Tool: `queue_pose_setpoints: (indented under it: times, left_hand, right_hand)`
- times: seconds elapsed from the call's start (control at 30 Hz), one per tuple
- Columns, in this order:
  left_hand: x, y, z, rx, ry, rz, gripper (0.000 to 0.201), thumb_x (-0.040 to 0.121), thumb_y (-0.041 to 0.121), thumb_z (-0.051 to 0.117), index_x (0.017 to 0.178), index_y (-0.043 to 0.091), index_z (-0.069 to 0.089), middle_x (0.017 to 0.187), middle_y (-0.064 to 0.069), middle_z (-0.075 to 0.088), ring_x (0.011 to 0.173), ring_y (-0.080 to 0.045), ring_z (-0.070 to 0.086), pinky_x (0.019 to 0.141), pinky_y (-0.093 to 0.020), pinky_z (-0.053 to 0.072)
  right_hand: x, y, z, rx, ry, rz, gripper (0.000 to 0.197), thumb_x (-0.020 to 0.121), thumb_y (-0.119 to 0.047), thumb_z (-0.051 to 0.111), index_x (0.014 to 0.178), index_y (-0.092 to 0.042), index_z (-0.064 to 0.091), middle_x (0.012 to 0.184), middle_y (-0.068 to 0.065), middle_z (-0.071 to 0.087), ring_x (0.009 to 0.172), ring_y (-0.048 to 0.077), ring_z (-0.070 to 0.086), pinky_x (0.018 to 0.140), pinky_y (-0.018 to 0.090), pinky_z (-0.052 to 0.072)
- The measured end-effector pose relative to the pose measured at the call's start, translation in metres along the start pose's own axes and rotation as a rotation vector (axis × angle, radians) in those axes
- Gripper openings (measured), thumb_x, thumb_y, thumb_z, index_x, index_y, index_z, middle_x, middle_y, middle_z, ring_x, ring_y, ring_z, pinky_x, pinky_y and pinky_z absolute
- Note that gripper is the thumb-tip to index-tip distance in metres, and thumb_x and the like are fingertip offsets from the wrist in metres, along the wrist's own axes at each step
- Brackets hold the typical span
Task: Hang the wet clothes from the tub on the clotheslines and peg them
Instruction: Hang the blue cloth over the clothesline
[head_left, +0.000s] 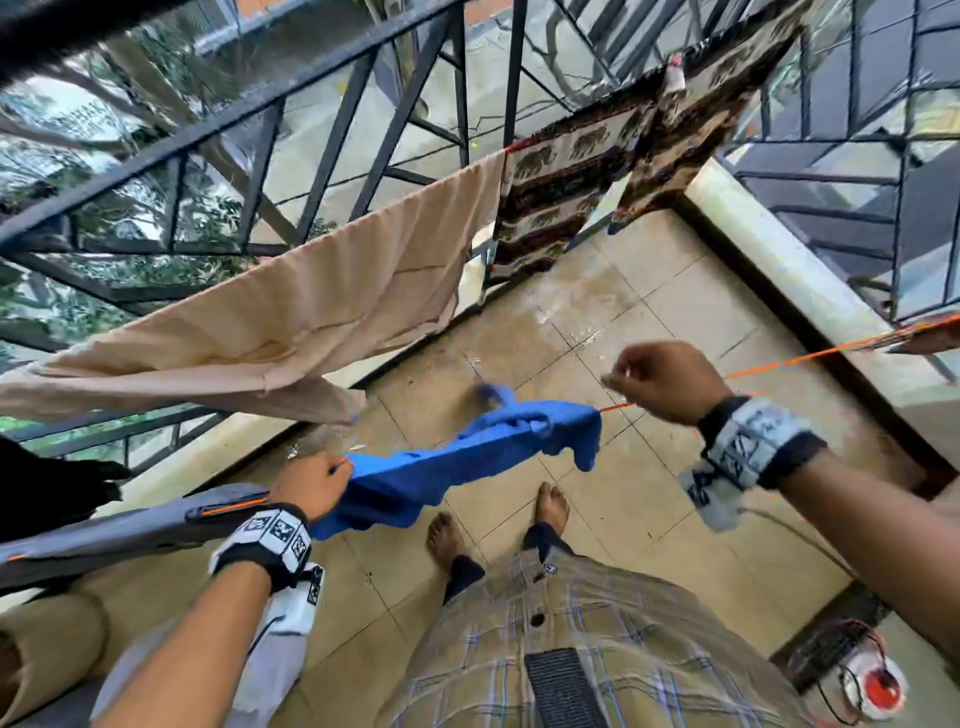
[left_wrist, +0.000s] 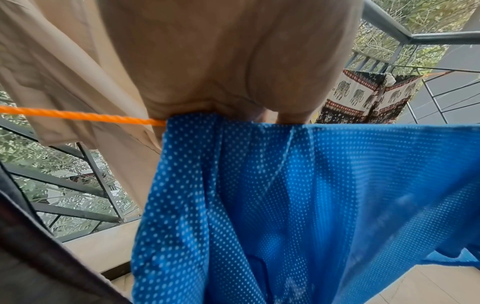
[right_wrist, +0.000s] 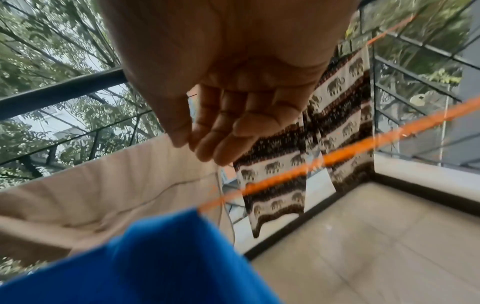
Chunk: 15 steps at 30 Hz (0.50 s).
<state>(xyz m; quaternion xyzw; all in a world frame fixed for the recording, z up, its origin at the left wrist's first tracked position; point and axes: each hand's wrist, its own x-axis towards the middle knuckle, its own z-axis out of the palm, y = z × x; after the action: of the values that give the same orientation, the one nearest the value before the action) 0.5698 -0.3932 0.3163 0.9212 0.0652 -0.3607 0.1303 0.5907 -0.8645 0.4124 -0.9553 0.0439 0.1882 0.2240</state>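
Observation:
A blue mesh cloth (head_left: 467, 457) hangs folded over the orange clothesline (head_left: 810, 356) in front of me. My left hand (head_left: 314, 486) grips the cloth's left end where it meets the line. In the left wrist view the fingers (left_wrist: 207, 109) curl down onto the blue cloth (left_wrist: 285, 195) beside the orange line (left_wrist: 78, 116). My right hand (head_left: 665, 379) hovers just above the line, right of the cloth's other end. In the right wrist view its fingers (right_wrist: 221, 133) are relaxed and hold nothing, above the line (right_wrist: 337, 156) and blue cloth (right_wrist: 155, 257). No tub shows.
A beige sheet (head_left: 291, 312) and an elephant-print cloth (head_left: 571, 171) with a peg (head_left: 675, 78) hang on a farther line by the black railing (head_left: 337, 104). A grey garment (head_left: 130, 525) hangs left of my left hand. Below are my bare feet (head_left: 553, 504) on a wet tiled floor (head_left: 649, 322).

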Motion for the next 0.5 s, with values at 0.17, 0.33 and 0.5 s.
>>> queue_pose_setpoints:
  times: [0.17,0.33,0.5]
  left_hand:
    - [0.000,0.007,-0.004,0.000,0.000,-0.002,0.031,0.100,0.034,0.046,0.100,0.014,0.071,0.115,-0.019,0.068,0.107,-0.036,0.063,0.089,-0.038,0.048]
    - [0.004,0.003,-0.008,-0.026,-0.042,-0.015,0.038,0.097,0.040,0.044,0.108,0.016,0.072,0.122,-0.016,0.067,0.112,-0.034,0.063,0.093,-0.038,0.048]
    - [0.001,0.005,-0.010,-0.059,-0.077,-0.025,0.052,0.089,0.047,0.039,0.103,0.010,0.072,0.116,-0.019,0.069,0.108,-0.034,0.064,0.093,-0.040,0.048]
  right_hand:
    - [-0.045,0.028,0.055,-0.025,-0.238,0.189,0.045,0.073,-0.074,0.054,0.090,-0.036,0.071,0.059,-0.017,0.064,0.077,0.012,0.068,0.077,0.032,0.054]
    - [-0.030,0.034,0.090,0.189,-0.394,0.358,0.077,0.082,-0.053,0.071,0.145,-0.022,0.039,0.081,-0.001,0.071,0.071,0.013,0.068,0.064,0.029,0.051]
    - [-0.015,0.025,0.112,0.448,-0.381,0.428,0.024,0.087,-0.030,0.069,0.108,-0.023,0.063,0.079,0.001,0.062,0.064,0.021,0.059,0.054,0.026,0.044]
